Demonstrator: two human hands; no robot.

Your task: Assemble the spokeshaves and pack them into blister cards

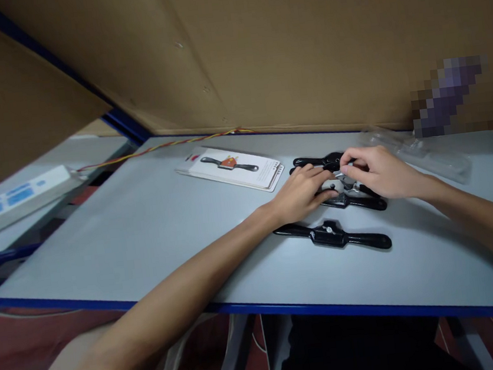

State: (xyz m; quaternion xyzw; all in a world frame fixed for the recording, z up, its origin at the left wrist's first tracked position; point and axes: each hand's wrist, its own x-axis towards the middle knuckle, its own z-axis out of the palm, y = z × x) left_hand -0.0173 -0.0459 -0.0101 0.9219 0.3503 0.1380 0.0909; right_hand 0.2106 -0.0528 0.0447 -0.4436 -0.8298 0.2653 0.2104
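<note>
Several black metal spokeshaves lie in a loose row on the table. My left hand (305,193) is laid over the left handle of a middle spokeshave (366,202), its thumb and fingers to either side of the tool's centre. Above that centre, my right hand (376,171) is closed in a pinch; a small silvery bit shows at its fingertips, too small to name. A further spokeshave (336,157) lies behind my hands, partly covered by them. Nearest me, another spokeshave (327,235) lies flat and apart from both hands.
Flat printed packages (231,169) showing a spokeshave lie stacked at the back left. Clear plastic packaging (430,155) lies at the back right. A white power strip (21,199) sits at far left, with red and yellow wires (157,147) along the cardboard wall (280,50).
</note>
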